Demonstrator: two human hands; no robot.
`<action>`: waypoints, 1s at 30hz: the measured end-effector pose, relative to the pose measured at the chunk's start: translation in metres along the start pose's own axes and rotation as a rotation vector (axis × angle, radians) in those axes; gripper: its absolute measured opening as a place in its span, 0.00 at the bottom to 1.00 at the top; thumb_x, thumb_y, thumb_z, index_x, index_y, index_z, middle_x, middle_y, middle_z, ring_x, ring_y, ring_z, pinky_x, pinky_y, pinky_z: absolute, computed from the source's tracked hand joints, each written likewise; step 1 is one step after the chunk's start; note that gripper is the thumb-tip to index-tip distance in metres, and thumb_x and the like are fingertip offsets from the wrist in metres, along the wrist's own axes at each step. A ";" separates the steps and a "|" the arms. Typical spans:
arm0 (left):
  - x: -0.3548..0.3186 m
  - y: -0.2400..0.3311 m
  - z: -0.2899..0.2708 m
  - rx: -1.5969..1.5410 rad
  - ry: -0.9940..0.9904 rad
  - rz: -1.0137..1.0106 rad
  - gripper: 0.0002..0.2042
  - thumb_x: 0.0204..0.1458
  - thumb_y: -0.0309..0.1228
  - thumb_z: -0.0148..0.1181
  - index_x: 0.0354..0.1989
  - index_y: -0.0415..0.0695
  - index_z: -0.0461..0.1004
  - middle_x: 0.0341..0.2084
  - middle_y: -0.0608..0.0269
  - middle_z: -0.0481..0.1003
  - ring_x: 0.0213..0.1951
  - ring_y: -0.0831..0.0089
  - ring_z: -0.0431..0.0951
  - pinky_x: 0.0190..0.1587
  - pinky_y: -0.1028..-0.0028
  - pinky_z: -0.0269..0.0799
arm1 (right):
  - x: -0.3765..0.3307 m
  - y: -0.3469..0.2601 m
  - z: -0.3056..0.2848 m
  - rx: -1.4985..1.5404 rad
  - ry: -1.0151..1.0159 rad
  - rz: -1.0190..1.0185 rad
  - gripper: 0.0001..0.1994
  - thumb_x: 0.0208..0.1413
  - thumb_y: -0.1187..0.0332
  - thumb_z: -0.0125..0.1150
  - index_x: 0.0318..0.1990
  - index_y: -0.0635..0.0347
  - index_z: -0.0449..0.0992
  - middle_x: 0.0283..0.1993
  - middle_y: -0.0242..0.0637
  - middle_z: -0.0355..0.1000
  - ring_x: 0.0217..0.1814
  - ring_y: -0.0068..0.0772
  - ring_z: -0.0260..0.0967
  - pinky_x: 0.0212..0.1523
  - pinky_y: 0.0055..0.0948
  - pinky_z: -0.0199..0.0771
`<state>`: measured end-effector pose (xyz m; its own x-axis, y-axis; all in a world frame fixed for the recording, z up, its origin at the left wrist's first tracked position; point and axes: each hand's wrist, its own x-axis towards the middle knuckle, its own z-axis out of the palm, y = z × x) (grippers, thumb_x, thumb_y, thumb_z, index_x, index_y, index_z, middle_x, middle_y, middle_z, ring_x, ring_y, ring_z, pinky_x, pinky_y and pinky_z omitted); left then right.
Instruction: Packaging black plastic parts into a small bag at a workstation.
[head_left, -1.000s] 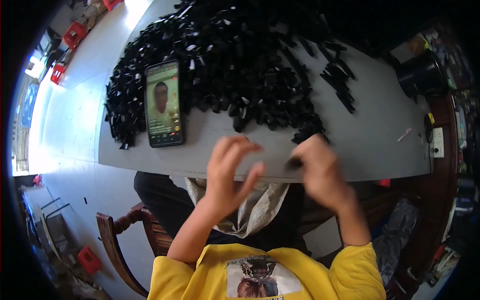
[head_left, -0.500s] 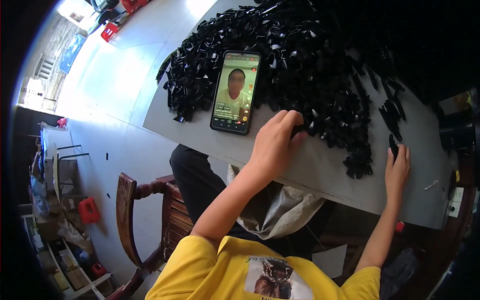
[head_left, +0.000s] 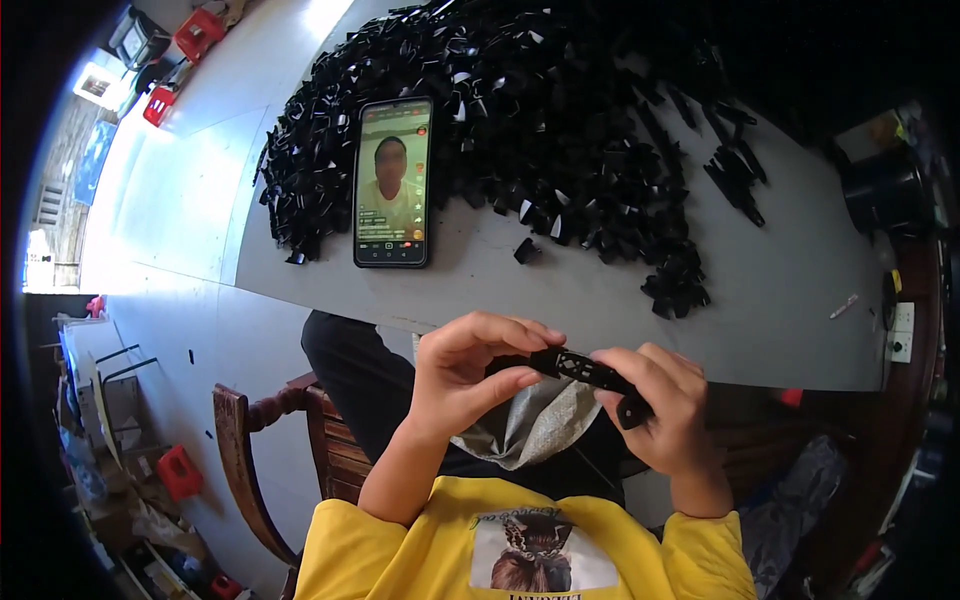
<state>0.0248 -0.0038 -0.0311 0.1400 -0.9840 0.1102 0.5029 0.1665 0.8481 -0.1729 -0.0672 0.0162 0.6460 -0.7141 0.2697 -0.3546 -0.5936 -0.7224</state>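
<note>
Above my lap, just off the table's near edge, both hands hold a long, narrow black plastic part (head_left: 580, 368) with small cut-outs along its face. My left hand (head_left: 450, 375) pinches its left end between thumb and fingers. Whether a separate small black piece sits in that pinch, I cannot tell. My right hand (head_left: 665, 405) is wrapped round the other end, where a rounded tip pokes out below the fingers. Beyond my hands, a big heap of small, shiny black plastic pieces (head_left: 500, 120) covers much of the table. One loose piece (head_left: 526, 251) lies in front of the heap.
A phone (head_left: 391, 190) showing a person on its screen lies against the heap. Several long black parts (head_left: 735, 180) lie on the grey table (head_left: 780, 320) at right. A pale woven sack (head_left: 530, 425) hangs below my hands. A wooden chair (head_left: 235, 430) stands at left.
My left hand has come back from the heap and my right hand from the table's right side, bringing the long black part. They now meet above my lap. The view has shifted.
</note>
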 end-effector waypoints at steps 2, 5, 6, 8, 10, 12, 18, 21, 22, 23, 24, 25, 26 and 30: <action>-0.001 0.002 0.001 -0.002 -0.005 -0.007 0.11 0.45 0.17 0.65 0.37 0.33 0.72 0.38 0.44 0.77 0.46 0.57 0.78 0.52 0.61 0.73 | -0.001 -0.001 0.000 -0.007 0.009 -0.007 0.14 0.42 0.73 0.67 0.40 0.62 0.76 0.22 0.37 0.65 0.20 0.39 0.62 0.23 0.33 0.60; -0.004 0.003 0.003 0.006 -0.002 -0.009 0.11 0.45 0.17 0.65 0.37 0.32 0.73 0.39 0.44 0.77 0.46 0.58 0.78 0.52 0.63 0.73 | -0.001 -0.004 -0.003 -0.034 -0.020 -0.018 0.15 0.42 0.73 0.67 0.40 0.62 0.76 0.22 0.37 0.64 0.20 0.39 0.63 0.23 0.33 0.61; -0.004 0.003 0.003 0.010 -0.004 -0.008 0.11 0.45 0.17 0.65 0.37 0.32 0.73 0.38 0.44 0.77 0.46 0.58 0.78 0.51 0.64 0.74 | -0.002 -0.004 -0.003 -0.048 -0.011 -0.031 0.15 0.41 0.73 0.67 0.40 0.62 0.76 0.22 0.37 0.64 0.20 0.40 0.63 0.23 0.34 0.60; -0.004 0.004 0.004 0.038 -0.013 -0.002 0.11 0.45 0.16 0.65 0.37 0.32 0.73 0.39 0.44 0.77 0.46 0.58 0.78 0.51 0.64 0.74 | -0.003 -0.005 -0.004 -0.062 0.000 -0.042 0.15 0.41 0.73 0.67 0.40 0.62 0.76 0.22 0.37 0.64 0.20 0.40 0.63 0.23 0.34 0.60; -0.005 0.005 0.004 0.067 -0.019 0.005 0.11 0.45 0.16 0.65 0.37 0.32 0.72 0.39 0.44 0.77 0.46 0.58 0.78 0.51 0.64 0.74 | -0.003 -0.007 -0.006 -0.131 -0.033 -0.063 0.16 0.40 0.73 0.67 0.41 0.63 0.76 0.22 0.37 0.64 0.20 0.41 0.64 0.23 0.35 0.61; -0.005 0.005 0.003 0.097 -0.048 0.021 0.12 0.43 0.13 0.65 0.37 0.31 0.72 0.39 0.43 0.77 0.46 0.58 0.78 0.51 0.65 0.74 | -0.003 -0.005 -0.005 -0.143 -0.038 -0.070 0.16 0.40 0.72 0.67 0.41 0.63 0.76 0.22 0.37 0.64 0.21 0.40 0.64 0.23 0.35 0.61; -0.007 0.003 0.016 -0.107 -0.088 0.052 0.17 0.61 0.38 0.51 0.40 0.31 0.72 0.42 0.41 0.76 0.46 0.53 0.78 0.52 0.57 0.71 | -0.009 0.002 0.002 -0.070 -0.099 -0.208 0.18 0.39 0.73 0.67 0.42 0.63 0.76 0.22 0.33 0.62 0.21 0.34 0.66 0.20 0.33 0.63; -0.016 0.001 0.025 -0.132 -0.223 -0.138 0.27 0.65 0.45 0.39 0.41 0.29 0.73 0.42 0.44 0.76 0.46 0.54 0.77 0.53 0.60 0.70 | -0.014 -0.001 0.021 0.020 -0.103 -0.356 0.10 0.44 0.70 0.66 0.36 0.61 0.76 0.27 0.33 0.70 0.24 0.34 0.70 0.22 0.30 0.70; -0.008 0.002 0.029 -0.187 -0.353 -0.061 0.28 0.66 0.45 0.37 0.37 0.28 0.75 0.38 0.44 0.78 0.45 0.53 0.77 0.52 0.62 0.70 | -0.016 -0.002 0.020 0.030 -0.136 -0.367 0.10 0.45 0.70 0.65 0.35 0.61 0.77 0.28 0.34 0.71 0.24 0.34 0.71 0.22 0.30 0.70; -0.009 0.005 0.034 -0.133 -0.354 -0.026 0.28 0.66 0.44 0.36 0.34 0.29 0.76 0.34 0.43 0.78 0.44 0.51 0.78 0.51 0.62 0.71 | -0.018 -0.002 0.018 0.039 -0.169 -0.378 0.09 0.46 0.69 0.65 0.35 0.61 0.77 0.29 0.34 0.72 0.25 0.34 0.71 0.22 0.30 0.71; -0.009 0.004 0.034 -0.119 -0.380 -0.019 0.28 0.66 0.43 0.36 0.34 0.29 0.76 0.34 0.43 0.78 0.44 0.51 0.78 0.51 0.62 0.72 | -0.021 -0.002 0.018 0.030 -0.167 -0.373 0.09 0.46 0.69 0.65 0.35 0.61 0.77 0.29 0.34 0.72 0.25 0.34 0.71 0.22 0.30 0.71; -0.009 0.003 0.035 -0.105 -0.406 -0.012 0.27 0.66 0.42 0.36 0.33 0.29 0.76 0.34 0.43 0.78 0.44 0.51 0.78 0.50 0.62 0.72 | -0.025 -0.001 0.021 0.018 -0.165 -0.373 0.09 0.46 0.69 0.65 0.35 0.61 0.77 0.29 0.34 0.72 0.25 0.34 0.71 0.21 0.30 0.70; -0.009 0.000 0.036 -0.121 -0.397 -0.001 0.27 0.66 0.40 0.36 0.32 0.28 0.76 0.33 0.43 0.79 0.43 0.50 0.78 0.49 0.61 0.73 | -0.029 0.000 0.022 0.004 -0.164 -0.371 0.09 0.47 0.69 0.64 0.35 0.61 0.77 0.29 0.34 0.72 0.24 0.33 0.71 0.21 0.30 0.70; -0.011 0.001 0.039 0.002 -0.367 -0.087 0.30 0.66 0.46 0.34 0.27 0.32 0.76 0.26 0.43 0.78 0.39 0.47 0.79 0.46 0.57 0.74 | -0.034 0.001 0.024 0.014 -0.192 -0.340 0.09 0.47 0.69 0.64 0.37 0.58 0.79 0.31 0.34 0.73 0.27 0.34 0.74 0.24 0.30 0.74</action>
<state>-0.0099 0.0047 -0.0115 -0.2183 -0.9518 0.2156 0.4981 0.0813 0.8633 -0.1793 -0.0346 -0.0095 0.8405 -0.3941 0.3719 -0.0900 -0.7784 -0.6213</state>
